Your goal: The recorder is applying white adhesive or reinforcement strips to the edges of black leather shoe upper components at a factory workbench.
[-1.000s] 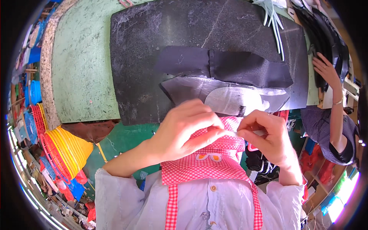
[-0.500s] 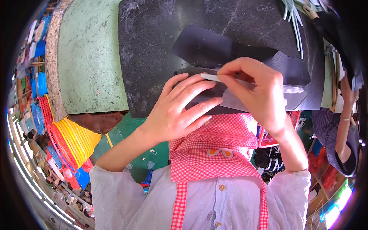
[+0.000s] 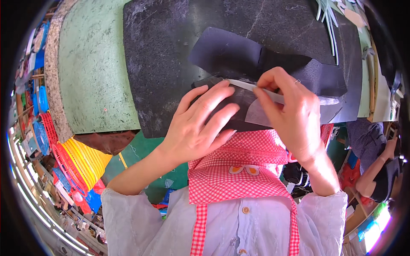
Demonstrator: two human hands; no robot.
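A narrow white strip (image 3: 241, 85) lies along the edge of a black sheet-like piece (image 3: 228, 48), whose material I cannot make out. My right hand (image 3: 299, 117) pinches the strip between thumb and forefinger. My left hand (image 3: 192, 119) has its fingers spread, with the fingertips resting on the dark lower part of the piece and the forefinger at the strip's left end. Under my right hand, a pale translucent section (image 3: 256, 114) shows near the front edge. The right palm hides part of the piece.
The piece rests on a dark worn mat (image 3: 166, 64) over a green tabletop (image 3: 98, 64). Several pale strips (image 3: 331, 25) hang over the mat at the far right. Yellow baskets (image 3: 87, 160) are stacked at the left. Another person's arm (image 3: 378, 166) is at the right.
My right hand has shifted slightly right along the strip, and more of the strip now shows between the hands. My left hand still rests at its left end.
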